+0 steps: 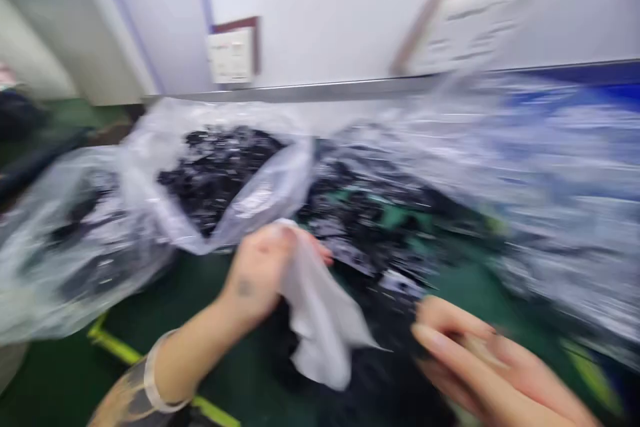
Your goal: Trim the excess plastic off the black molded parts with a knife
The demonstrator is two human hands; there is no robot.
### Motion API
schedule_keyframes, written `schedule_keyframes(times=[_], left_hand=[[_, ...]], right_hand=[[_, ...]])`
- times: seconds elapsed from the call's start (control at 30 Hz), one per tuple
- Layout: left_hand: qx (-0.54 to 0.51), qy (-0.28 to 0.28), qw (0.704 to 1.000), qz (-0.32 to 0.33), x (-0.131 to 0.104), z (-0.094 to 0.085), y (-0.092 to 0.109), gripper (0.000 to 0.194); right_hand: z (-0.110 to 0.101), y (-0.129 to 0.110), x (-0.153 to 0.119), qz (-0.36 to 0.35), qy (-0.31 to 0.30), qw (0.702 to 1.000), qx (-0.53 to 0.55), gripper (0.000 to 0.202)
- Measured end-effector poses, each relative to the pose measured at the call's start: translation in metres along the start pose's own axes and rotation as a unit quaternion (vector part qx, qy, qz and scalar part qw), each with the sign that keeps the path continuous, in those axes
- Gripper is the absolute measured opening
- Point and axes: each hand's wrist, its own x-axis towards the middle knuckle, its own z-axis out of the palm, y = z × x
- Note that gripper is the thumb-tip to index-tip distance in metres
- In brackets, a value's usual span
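The picture is heavily blurred by motion. My left hand (260,273) is closed on a white cloth (320,320) that hangs down from its fingers over the green table (190,287). My right hand (480,360) is at the lower right with its fingers stretched out toward the cloth, and I see nothing clearly in it. Just beyond both hands lies a heap of small black parts (350,213), partly covered by clear plastic bags (150,200).
More crumpled clear plastic (550,187) fills the right side. A yellow tape line (120,347) marks the green table at the lower left. A metal rail (310,90) and a white wall with two posted signs (233,53) stand behind.
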Motion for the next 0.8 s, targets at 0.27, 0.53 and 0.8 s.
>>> schedule_keyframes(times=[0.27,0.53,0.8], left_hand=[[-0.018,0.066,0.992,0.104,0.009,-0.008,0.002,0.019],[0.165,-0.068,0.984,-0.001,0.006,-0.002,-0.02,0.071],[0.318,-0.201,0.927,-0.012,-0.01,0.027,-0.026,0.067]], right_hand=[[-0.038,-0.011,-0.02,0.025,0.028,0.985,0.166,0.036],[-0.039,-0.013,-0.024,0.035,0.008,0.977,0.208,0.03],[-0.035,-0.013,-0.027,0.041,-0.015,0.979,0.2,0.026]])
